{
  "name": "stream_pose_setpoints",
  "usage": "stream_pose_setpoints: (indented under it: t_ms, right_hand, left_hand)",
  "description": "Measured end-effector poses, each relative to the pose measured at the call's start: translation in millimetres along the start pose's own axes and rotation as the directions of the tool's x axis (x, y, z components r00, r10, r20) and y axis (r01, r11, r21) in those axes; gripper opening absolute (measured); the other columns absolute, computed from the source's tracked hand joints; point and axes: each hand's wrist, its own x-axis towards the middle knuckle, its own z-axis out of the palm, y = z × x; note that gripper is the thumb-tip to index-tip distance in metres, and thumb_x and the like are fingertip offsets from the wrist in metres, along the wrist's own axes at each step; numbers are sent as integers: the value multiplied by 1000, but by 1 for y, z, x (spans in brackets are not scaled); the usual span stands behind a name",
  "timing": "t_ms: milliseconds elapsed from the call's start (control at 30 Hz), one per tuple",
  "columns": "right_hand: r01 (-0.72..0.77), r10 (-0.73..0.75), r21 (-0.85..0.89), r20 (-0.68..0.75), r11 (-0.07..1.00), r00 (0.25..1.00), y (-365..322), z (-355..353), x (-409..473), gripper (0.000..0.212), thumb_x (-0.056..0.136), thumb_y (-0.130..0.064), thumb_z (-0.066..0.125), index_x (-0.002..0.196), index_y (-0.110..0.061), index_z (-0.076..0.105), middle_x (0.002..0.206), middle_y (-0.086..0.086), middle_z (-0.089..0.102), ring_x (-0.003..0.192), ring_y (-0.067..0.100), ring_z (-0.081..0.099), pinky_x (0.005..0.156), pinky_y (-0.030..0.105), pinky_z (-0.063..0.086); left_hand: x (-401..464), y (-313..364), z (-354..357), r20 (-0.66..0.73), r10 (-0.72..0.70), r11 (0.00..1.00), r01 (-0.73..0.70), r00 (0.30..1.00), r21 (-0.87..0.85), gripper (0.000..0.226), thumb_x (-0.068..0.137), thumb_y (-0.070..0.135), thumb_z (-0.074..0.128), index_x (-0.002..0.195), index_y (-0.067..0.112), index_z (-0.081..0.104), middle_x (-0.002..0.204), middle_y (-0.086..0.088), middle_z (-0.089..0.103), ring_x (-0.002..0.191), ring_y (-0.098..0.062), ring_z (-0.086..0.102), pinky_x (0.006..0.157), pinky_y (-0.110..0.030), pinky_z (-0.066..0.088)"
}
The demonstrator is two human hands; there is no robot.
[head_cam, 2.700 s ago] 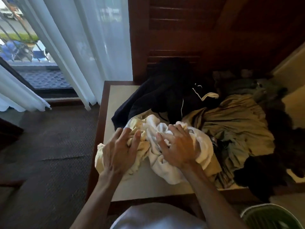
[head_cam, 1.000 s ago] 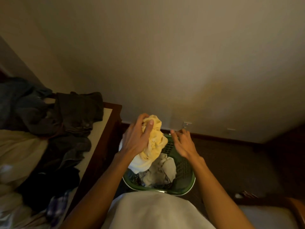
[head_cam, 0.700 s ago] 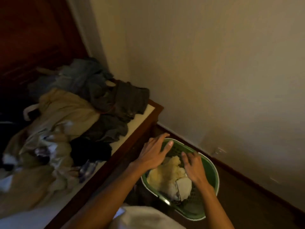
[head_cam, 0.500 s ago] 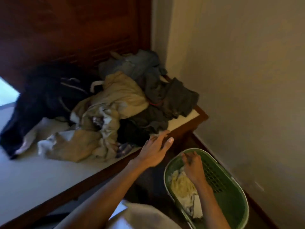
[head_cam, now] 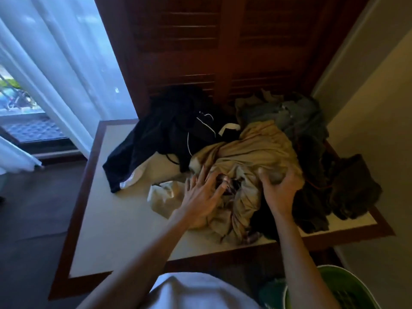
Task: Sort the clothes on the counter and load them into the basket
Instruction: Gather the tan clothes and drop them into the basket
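A heap of clothes lies on the cream-topped counter (head_cam: 111, 219). In its middle is a beige garment (head_cam: 252, 157), with a black garment (head_cam: 169, 126) to the left and grey and dark pieces (head_cam: 312, 134) to the right. My left hand (head_cam: 200, 197) rests flat on the beige cloth, fingers spread. My right hand (head_cam: 278, 188) has its fingers curled into a fold of the same beige garment. The green basket (head_cam: 347, 286) shows at the bottom right, below the counter; its contents are hidden.
Dark louvred wooden doors (head_cam: 223, 52) rise behind the counter. White curtains (head_cam: 66, 63) hang at the left over a window. A plain wall (head_cam: 379, 108) closes the right side. Dark floor (head_cam: 33, 219) lies to the left.
Both hands let the yellow and white clothes go into the basket, then came back up to the counter. The view swung from the basket to the pile, and the hands now lie on the beige garment.
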Motion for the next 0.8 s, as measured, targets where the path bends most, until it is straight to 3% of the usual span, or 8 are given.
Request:
stream_pose_setpoints:
  t_ms: [100, 200, 267, 400, 467, 533, 700, 800]
  right_hand:
    - [-239, 238, -25, -38, 971, 970, -21, 34, 48, 89, 82, -43, 79, 150, -5, 36, 154, 19, 39, 141, 37, 37, 114, 45, 32]
    - [-301, 301, -10, 64, 954, 951, -37, 62, 85, 36, 93, -18, 64, 127, -5, 64, 130, 20, 63, 122, 40, 56, 104, 45, 47]
    - [-298, 291, 36, 131, 954, 948, -59, 80, 95, 17, 92, -14, 60, 105, -11, 72, 108, 16, 70, 105, 36, 64, 94, 46, 52]
    - [-3, -76, 156, 497, 988, 864, -133, 125, 44, 9, 88, -5, 62, 85, -12, 68, 78, -5, 63, 73, 5, 57, 72, 24, 46]
    - [104, -228, 213, 722, 971, 653, -154, 147, -10, 12, 85, -1, 58, 80, -5, 69, 73, -3, 63, 65, -3, 54, 63, 17, 43]
    - [178, -266, 208, 868, 962, 420, -153, 159, -55, 14, 84, 1, 55, 80, -5, 67, 76, 5, 62, 58, -7, 53, 58, 9, 40]
    - [237, -302, 264, 942, 935, 144, -124, 149, -49, 20, 85, -12, 60, 102, -12, 71, 105, 8, 70, 100, 22, 66, 95, 38, 55]
    - [130, -357, 333, 844, 934, 400, -118, 123, -5, 12, 87, -9, 64, 95, -15, 70, 98, 0, 68, 95, 13, 65, 87, 24, 53]
  left_hand:
    - [11, -68, 5, 158, -144, 989, 139, 977, 42, 57, 97, 74, 14, 148, 66, -12, 171, -1, -3, 156, -36, -6, 123, -58, -10]
    - [10, -108, 10, 226, -134, 984, 157, 965, -88, 43, 90, 77, -4, 128, 79, -25, 166, 10, -3, 158, -29, -2, 122, -40, -15]
    - [10, -113, 9, 206, -165, 940, 217, 965, -263, 52, 96, 74, 0, 147, 65, -2, 169, 4, 10, 157, -25, 6, 126, -40, -8]
    - [20, -88, -16, 112, -327, 436, 255, 938, -863, 67, 98, 75, 22, 135, 35, 61, 135, -2, 65, 129, -21, 58, 110, -45, 44]
    - [24, -79, -39, 50, -464, 120, 119, 884, -986, 60, 93, 70, 46, 131, 27, 64, 133, -13, 66, 121, -22, 64, 99, -40, 51]
    - [21, -83, -59, 24, -577, -25, 11, 816, -1000, 69, 71, 68, 71, 122, 23, 73, 132, -30, 57, 117, -19, 67, 94, -35, 57]
    - [-7, -73, -69, -13, -609, 10, -9, 793, -1000, 58, 102, 59, 41, 135, 17, 63, 131, -20, 67, 120, -33, 65, 87, -40, 62]
    - [-8, -55, -65, -199, -643, 307, 10, 739, -952, 60, 97, 69, 40, 143, 32, 53, 141, -12, 58, 128, -36, 57, 95, -53, 56]
